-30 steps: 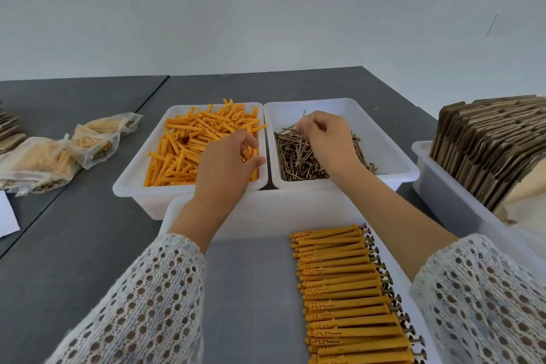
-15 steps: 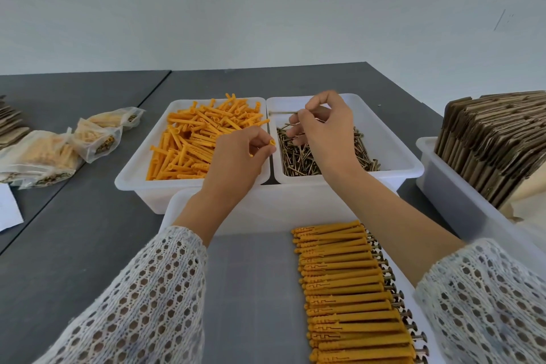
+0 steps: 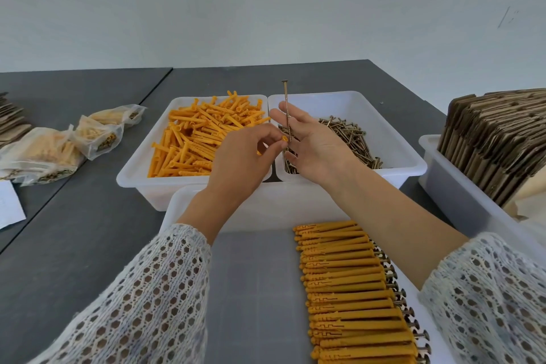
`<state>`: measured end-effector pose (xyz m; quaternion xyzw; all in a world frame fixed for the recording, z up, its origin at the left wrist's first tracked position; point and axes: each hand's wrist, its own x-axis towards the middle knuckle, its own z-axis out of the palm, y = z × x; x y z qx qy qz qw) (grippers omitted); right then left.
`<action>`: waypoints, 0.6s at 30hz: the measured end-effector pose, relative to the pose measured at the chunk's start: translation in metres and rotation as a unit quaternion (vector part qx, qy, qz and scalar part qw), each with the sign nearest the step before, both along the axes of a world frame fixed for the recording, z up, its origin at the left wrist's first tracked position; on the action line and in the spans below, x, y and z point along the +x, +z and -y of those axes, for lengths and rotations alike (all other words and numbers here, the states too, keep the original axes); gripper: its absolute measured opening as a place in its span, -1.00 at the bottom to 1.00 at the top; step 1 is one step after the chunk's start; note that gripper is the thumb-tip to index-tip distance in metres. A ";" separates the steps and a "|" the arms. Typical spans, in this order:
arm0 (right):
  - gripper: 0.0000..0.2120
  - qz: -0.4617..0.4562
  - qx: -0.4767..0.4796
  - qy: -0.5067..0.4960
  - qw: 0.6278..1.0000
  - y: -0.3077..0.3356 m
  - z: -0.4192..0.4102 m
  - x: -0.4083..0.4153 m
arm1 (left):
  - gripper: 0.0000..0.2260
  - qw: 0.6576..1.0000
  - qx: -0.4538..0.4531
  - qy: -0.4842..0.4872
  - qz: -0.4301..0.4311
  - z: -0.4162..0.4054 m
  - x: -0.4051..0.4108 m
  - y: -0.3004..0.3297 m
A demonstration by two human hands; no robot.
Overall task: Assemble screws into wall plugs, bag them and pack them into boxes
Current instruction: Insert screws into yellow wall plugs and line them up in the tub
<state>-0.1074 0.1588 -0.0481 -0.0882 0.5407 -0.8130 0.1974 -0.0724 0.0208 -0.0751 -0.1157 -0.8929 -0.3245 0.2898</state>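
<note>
A dark grey table (image 3: 74, 245) filled the lower part of the view, with a seam running diagonally where two tabletops met. Behind it rose a plain pale wall (image 3: 266, 3), bearing a faint dark scratch mark (image 3: 503, 16) toward its upper right. At the far left edge, a white sheet of paper (image 3: 9, 207) lay flat on the table, only partly in view. Above it, also cut off by the left edge, sat a small stack of flat brown pieces (image 3: 10, 121).
</note>
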 end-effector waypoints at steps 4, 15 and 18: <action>-0.73 -0.001 -0.030 -0.025 0.999 0.000 0.004 0.002 | -0.94 1.000 -0.001 0.002 -0.010 0.000 -0.001 -0.001; -0.75 0.017 -0.091 -0.052 0.994 0.006 0.002 0.003 | -0.95 1.000 0.000 0.008 -0.003 0.000 -0.001 -0.001; -0.76 0.006 -0.085 -0.055 0.995 0.007 0.002 0.003 | -0.93 1.000 0.006 0.011 0.000 -0.001 -0.001 -0.001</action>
